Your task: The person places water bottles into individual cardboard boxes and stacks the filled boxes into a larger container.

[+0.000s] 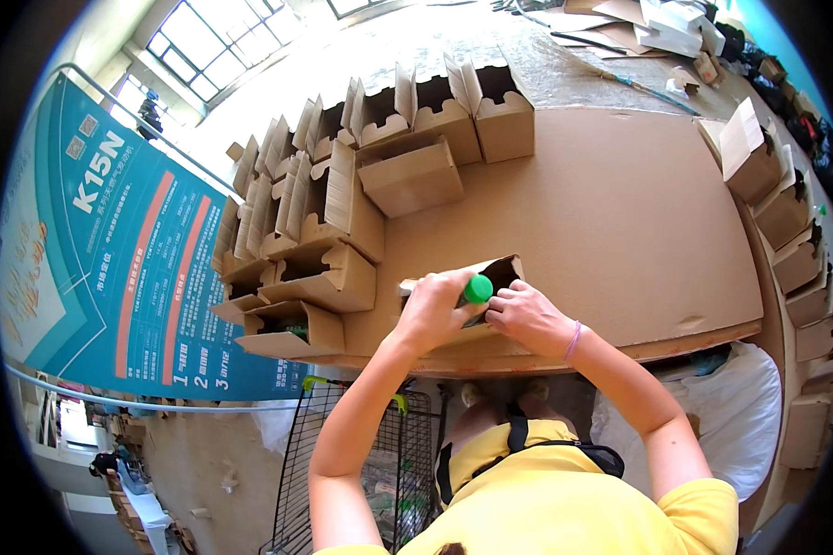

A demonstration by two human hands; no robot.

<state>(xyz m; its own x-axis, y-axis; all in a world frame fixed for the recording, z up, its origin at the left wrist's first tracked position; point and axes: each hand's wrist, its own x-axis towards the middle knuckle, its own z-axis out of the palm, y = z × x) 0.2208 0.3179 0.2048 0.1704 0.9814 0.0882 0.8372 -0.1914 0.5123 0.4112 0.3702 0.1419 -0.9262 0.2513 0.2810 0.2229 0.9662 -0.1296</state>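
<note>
At the near edge of the cardboard-covered table, my left hand (432, 310) is closed round a bottle with a green cap (478, 289). The cap points up, and most of the bottle's body is hidden by my fingers. Right beside it, my right hand (533, 320) has its fingers curled together against the bottle's side; what they pinch is hidden. Both hands are over an open brown cardboard box (506, 269), whose far flap and dark inside show behind the cap. Its front is covered by my hands.
Several open boxes (347, 194) stand in rows at the left of the table (610, 213). More boxes (791, 208) line the right side. Below the table edge are a black wire cart (328, 444) holding bottles and a white sack (712, 416). A blue banner (129, 240) stands at left.
</note>
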